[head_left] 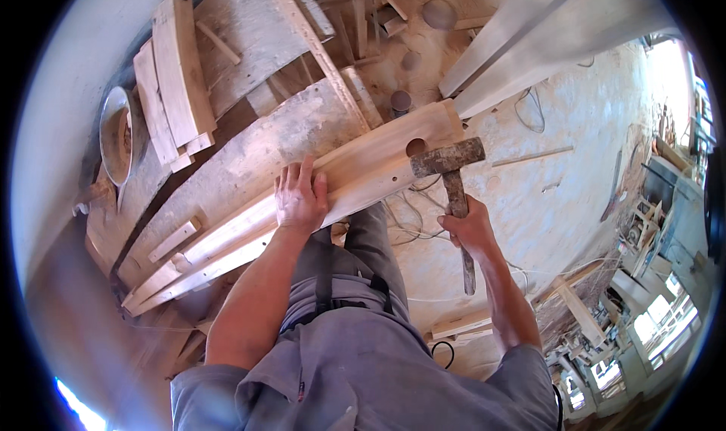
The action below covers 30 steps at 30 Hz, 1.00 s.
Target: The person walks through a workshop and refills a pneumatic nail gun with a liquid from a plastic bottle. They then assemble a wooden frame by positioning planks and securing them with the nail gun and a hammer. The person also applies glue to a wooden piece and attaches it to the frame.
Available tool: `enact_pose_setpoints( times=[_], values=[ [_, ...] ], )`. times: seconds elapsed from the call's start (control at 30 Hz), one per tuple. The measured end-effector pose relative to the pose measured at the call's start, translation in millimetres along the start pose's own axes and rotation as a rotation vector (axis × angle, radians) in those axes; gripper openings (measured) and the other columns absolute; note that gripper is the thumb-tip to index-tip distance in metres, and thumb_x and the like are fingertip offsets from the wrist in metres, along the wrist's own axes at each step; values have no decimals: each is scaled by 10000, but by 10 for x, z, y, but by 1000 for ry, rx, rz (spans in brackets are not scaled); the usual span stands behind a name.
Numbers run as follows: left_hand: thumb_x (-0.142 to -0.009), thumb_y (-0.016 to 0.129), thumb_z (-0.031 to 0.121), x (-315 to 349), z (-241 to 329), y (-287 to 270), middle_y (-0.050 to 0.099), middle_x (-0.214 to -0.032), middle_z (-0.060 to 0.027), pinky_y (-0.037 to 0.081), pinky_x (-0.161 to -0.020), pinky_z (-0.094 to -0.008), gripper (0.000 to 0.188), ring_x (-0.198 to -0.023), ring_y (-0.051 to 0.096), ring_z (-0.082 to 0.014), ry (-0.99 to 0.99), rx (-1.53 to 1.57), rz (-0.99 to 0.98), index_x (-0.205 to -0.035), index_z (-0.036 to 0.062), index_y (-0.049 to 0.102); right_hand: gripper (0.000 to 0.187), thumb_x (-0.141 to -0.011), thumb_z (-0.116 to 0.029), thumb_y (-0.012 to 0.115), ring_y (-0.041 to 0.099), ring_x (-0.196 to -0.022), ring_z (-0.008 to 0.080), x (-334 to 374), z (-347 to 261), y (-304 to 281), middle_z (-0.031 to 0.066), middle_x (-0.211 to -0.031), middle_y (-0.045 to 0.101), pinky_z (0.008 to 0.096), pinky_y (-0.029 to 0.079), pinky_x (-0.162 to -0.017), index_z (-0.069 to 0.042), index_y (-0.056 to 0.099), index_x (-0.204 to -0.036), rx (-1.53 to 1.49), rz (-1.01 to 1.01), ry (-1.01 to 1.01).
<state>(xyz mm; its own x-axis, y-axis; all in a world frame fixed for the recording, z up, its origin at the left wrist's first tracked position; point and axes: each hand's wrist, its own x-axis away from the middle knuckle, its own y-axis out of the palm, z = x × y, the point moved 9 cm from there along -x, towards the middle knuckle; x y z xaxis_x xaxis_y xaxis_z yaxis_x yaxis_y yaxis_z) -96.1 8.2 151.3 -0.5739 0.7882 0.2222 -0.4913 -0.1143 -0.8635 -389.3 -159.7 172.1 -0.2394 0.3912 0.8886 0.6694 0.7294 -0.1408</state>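
Observation:
A long pale wooden beam (363,159) lies slantwise across the workbench, with a round dark hole near its right end and smaller holes along its near side. My left hand (301,196) rests flat on top of it, fingers spread. My right hand (470,225) is wrapped round the wooden handle of a hammer (449,157). Its worn, blocky head is just off the beam's right end, close to the round hole; whether it touches the wood I cannot tell.
Planks (181,75) are stacked at the far left beside a round pan (117,136). A short wood strip (175,240) lies on the bench (280,140) near the beam. Cables trail over the dusty floor (575,204). Scrap wood is piled at the right.

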Motion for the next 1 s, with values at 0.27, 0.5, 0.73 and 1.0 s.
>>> enact_pose_setpoints(
  times=[0.27, 0.5, 0.73, 1.0],
  values=[
    [-954, 540, 293, 113, -70, -21, 611, -1153, -227, 430, -945, -542, 446, -1098, 564, -400, -35, -64, 87, -1294, 7, 567, 321, -892, -148, 651, 633, -815, 504, 510, -22, 385, 283, -937, 652, 548, 506, -666, -2, 522, -1146, 737, 367, -725],
    [-983, 479, 374, 169, -110, -23, 616, -1166, -224, 390, -1048, -514, 494, -1151, 543, -396, -73, 121, 44, -1312, 16, 563, 367, -905, -172, 680, 611, -872, 542, 488, -3, 769, 318, -914, 650, 564, 474, -717, 5, 497, -1170, 780, 469, -578],
    [-873, 628, 205, 722, -678, -713, 630, -1064, -185, 421, -992, -501, 342, -1055, 566, -354, 161, 244, 405, -1155, 12, 609, 362, -905, -144, 671, 663, -808, 438, 1054, -8, 1352, 259, -888, 676, 490, 507, -745, 55, 527, -1171, 652, 526, -615],
    [-815, 661, 139, 2119, -2565, -1513, 620, -1073, -179, 456, -951, -507, 348, -1068, 559, -369, 106, -14, 499, -1124, -11, 606, 328, -898, -136, 683, 651, -821, 463, 957, 126, 2108, 276, -869, 655, 475, 500, -719, 40, 531, -1130, 925, 357, -616]
  ],
)
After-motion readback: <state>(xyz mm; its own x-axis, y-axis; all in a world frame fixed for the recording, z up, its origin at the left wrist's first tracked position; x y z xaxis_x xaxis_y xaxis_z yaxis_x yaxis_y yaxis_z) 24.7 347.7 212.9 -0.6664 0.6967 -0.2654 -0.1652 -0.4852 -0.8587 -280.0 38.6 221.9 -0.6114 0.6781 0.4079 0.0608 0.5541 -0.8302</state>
